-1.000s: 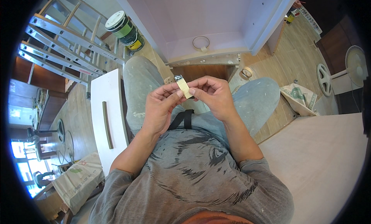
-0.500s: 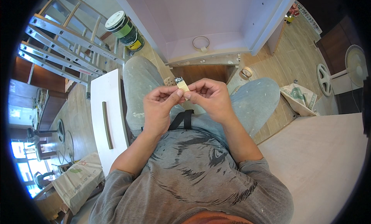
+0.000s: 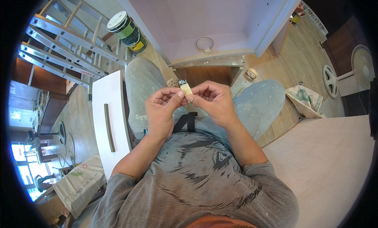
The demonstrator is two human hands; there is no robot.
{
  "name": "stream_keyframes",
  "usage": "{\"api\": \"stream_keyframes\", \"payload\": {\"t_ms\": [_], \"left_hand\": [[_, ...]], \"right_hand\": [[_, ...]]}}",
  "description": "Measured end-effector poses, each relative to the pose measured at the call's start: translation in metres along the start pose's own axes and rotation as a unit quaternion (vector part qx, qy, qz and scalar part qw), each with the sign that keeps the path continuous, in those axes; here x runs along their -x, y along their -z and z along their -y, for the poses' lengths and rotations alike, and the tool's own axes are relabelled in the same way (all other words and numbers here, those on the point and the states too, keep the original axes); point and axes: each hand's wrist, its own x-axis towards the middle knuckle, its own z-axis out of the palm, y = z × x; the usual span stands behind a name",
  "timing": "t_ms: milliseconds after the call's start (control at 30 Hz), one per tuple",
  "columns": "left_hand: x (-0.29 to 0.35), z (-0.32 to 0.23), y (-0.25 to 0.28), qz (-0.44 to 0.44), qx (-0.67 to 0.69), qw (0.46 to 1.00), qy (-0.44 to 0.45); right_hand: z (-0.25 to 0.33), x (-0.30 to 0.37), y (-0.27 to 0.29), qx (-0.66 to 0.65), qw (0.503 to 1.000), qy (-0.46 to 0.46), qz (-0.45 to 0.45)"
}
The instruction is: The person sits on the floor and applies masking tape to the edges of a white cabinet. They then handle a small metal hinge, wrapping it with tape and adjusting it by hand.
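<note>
Over my lap, both hands meet at a small metal fitting partly covered in pale yellow tape [image 3: 185,87]; it looks like a cabinet hinge. My left hand [image 3: 162,106] pinches its lower left side between thumb and fingers. From the other side my right hand [image 3: 214,102] grips the tape's lower end, thumb pressed to it. The metal end stays uncovered and points away from me. Beyond the hands, a tape roll [image 3: 204,43] lies inside a pale lilac cabinet [image 3: 212,15]. A second tape roll [image 3: 251,73] is on the floor near my right knee.
A white panel with a dark handle [image 3: 101,125] stands by my left leg. Farther left are aluminium ladders [image 3: 67,43] and a paint bucket [image 3: 126,33]. To the right are a pale board [image 3: 327,161], a sack [image 3: 304,100] and a standing fan [image 3: 361,66].
The taped fitting has shifted very slightly, and my right hand has moved a little to the left. Both hands keep their pinch; little else differs.
</note>
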Motion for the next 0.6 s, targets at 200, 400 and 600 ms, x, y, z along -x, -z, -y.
{"api": "stream_keyframes", "payload": {"t_ms": [200, 400, 600], "left_hand": [[0.000, -0.001, 0.001, 0.012, 0.027, 0.999, 0.023], [-0.002, 0.000, 0.004, -0.001, 0.003, 1.000, 0.023], [-0.006, 0.006, 0.006, 0.002, -0.008, 1.000, -0.005]], "right_hand": [[-0.002, 0.000, 0.000, 0.072, 0.996, 0.047, -0.014], [0.002, -0.001, -0.003, 0.233, 0.958, 0.163, -0.028], [0.000, 0.000, -0.009, 0.270, 0.941, 0.205, -0.026]]}}
